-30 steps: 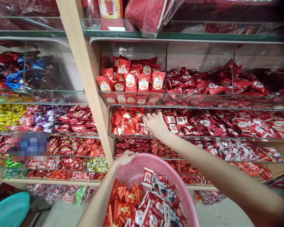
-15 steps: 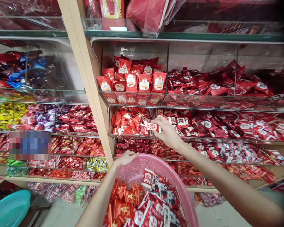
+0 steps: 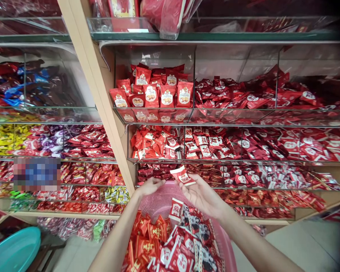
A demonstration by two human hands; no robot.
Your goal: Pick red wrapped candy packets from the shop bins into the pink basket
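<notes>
My left hand (image 3: pixel 149 186) grips the far rim of a pink plastic basket (image 3: pixel 158 202), which is heaped with red and white sweet packets. Just above that rim my right hand (image 3: pixel 200 193) holds one or two small red-and-white sweet packets (image 3: pixel 183 176) between thumb and fingertips. Behind both hands are clear shelf bins full of red sweets, the nearest bin (image 3: pixel 155 143) holding red packets with white labels.
Clear-fronted shelves of wrapped sweets fill the wall: red packets (image 3: pixel 153 94) above, yellow and purple ones (image 3: pixel 31 141) at left. A slanted beige shelf post (image 3: pixel 102 98) divides the two shelf units. A turquoise basin (image 3: pixel 14 251) sits at the lower left.
My right hand has drawn back from the shelf bin with sweet packets and come down over the basket. My left hand has stayed on the rim.
</notes>
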